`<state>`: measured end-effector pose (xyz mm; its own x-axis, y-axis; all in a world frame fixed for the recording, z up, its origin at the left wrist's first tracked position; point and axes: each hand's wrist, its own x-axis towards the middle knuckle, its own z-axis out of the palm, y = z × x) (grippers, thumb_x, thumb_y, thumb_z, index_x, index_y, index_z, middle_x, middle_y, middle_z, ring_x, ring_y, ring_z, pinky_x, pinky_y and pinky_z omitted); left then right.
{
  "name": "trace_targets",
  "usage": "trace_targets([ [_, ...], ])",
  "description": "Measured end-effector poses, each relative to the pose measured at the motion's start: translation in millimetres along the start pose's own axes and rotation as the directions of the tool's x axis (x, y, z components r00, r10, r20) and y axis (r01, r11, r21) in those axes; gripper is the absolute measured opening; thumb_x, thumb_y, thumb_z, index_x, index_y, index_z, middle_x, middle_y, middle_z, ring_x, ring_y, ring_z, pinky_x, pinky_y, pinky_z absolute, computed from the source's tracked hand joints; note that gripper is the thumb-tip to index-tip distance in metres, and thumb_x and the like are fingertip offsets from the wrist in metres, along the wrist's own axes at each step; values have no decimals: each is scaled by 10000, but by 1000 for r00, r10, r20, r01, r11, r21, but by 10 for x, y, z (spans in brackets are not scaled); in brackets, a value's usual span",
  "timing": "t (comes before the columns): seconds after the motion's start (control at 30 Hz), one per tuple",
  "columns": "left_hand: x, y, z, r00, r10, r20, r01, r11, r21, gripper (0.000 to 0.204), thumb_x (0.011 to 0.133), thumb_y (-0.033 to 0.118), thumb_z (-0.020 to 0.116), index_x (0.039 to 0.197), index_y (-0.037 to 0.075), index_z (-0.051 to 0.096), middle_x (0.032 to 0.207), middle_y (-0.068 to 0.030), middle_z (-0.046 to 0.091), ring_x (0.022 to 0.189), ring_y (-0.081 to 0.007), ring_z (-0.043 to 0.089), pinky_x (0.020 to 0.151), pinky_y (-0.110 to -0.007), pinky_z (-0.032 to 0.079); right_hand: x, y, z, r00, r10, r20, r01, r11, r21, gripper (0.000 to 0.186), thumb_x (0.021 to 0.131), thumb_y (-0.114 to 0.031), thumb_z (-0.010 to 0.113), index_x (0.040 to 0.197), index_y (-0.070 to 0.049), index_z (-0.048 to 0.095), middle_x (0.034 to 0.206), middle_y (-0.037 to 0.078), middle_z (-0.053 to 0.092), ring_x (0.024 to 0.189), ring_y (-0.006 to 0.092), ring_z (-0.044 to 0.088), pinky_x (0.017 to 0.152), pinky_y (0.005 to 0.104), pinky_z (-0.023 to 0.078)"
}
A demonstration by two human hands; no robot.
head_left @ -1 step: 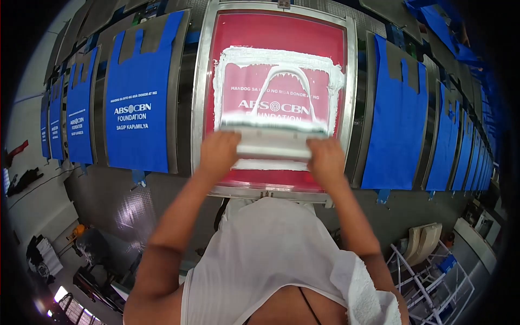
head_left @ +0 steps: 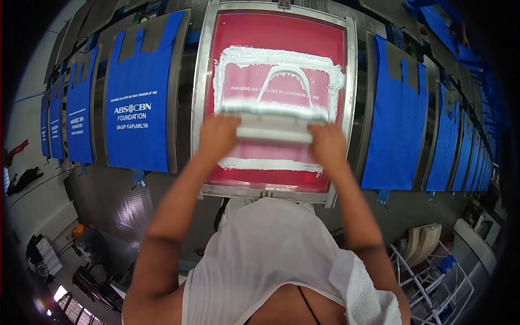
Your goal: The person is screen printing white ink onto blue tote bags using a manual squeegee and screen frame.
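Both my hands grip a wide silver squeegee (head_left: 275, 130), my left hand (head_left: 218, 136) closed round its left end and my right hand (head_left: 327, 142) round its right end. Its blade lies across the red mesh (head_left: 279, 32) of a printing screen, inside a metal frame (head_left: 351, 81). Thick white ink (head_left: 254, 56) is piled in a rough border on the mesh, with a loose arch of ink in the middle. White ink gathers along the squeegee's far edge. The squeegee hides part of the lettering stencil.
Left of the screen, a blue bag (head_left: 138, 92) with white print lies flat on a grey board; more printed ones follow leftward. On the right, a blue bag (head_left: 394, 119) with no visible print starts another row. A metal rack (head_left: 433, 284) stands at lower right.
My hands have pushed the squeegee a short way farther from me across the mesh. It covers more of the lettering, and more of the mesh nearer me shows.
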<state>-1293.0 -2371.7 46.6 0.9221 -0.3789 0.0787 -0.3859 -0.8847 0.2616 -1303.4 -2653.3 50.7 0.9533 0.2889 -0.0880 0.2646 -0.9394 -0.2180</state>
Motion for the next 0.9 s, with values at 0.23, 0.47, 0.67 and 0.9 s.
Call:
trace_targets([
  [0.23,1158,-371,-334,983,-69,170,51,993,107,313,709,325,714,957,138,681,817,-128,671,773,-302,655,686,-422,519,1112,329,-479,998,8,70,0,994,-110,305,682,-144,614,980,-165,671,876,120,679,826,304,656,731,421,522],
  [0.47,-895,440,-374,974,22,227,0,995,-96,322,556,40,669,874,63,619,802,-88,604,808,-271,582,725,-388,468,-918,-363,-266,973,-49,228,34,997,68,374,622,-36,624,993,-88,628,883,94,649,869,268,607,963,464,392],
  [0.67,-345,61,57,999,42,-16,-43,997,-69,290,573,53,664,858,77,622,768,-72,619,766,-253,612,689,-377,485,-355,-51,89,997,-69,-28,69,998,8,264,649,-37,598,906,-90,621,816,101,646,819,271,608,973,485,391],
  [0.9,1354,-430,-284,992,-58,108,55,998,29,284,642,278,751,885,141,701,768,-116,673,771,-309,652,686,-437,518,1317,354,-470,995,46,89,-39,996,-86,342,670,-128,606,1003,-140,683,900,138,677,881,308,647,799,401,509],
])
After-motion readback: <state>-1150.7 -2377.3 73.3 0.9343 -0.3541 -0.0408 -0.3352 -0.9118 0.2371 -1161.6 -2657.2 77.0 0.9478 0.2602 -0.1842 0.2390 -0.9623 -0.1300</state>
